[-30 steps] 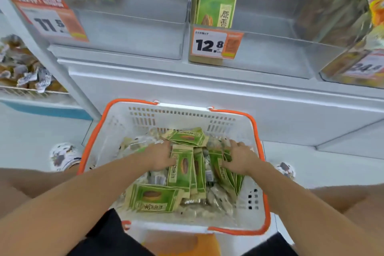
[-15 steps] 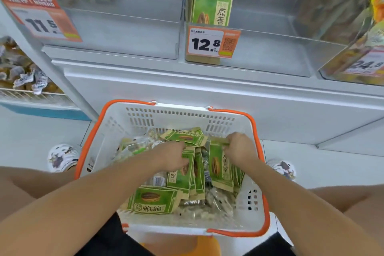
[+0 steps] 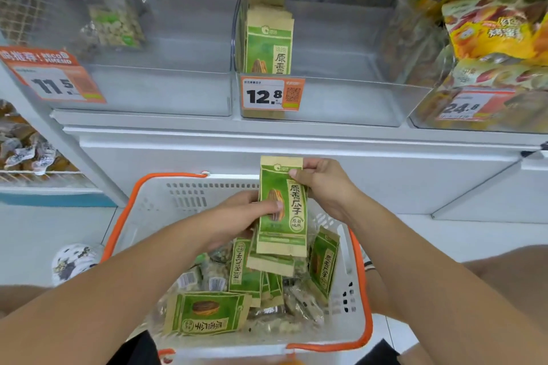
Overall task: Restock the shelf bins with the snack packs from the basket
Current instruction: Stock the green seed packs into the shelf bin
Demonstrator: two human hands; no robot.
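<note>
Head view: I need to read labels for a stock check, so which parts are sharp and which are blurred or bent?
Head view: the green pack gripped by both hands and the 12.8 price tag read sharply; the yellow bags at right smear through bin glare; wide-angle bends the shelf edge.

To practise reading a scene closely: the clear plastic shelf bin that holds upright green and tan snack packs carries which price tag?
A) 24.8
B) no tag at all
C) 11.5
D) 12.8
D: the orange-edged price tag reading 12.8 is fixed to the front of the clear plastic shelf bin in which the upright green and tan snack packs stand.
</note>
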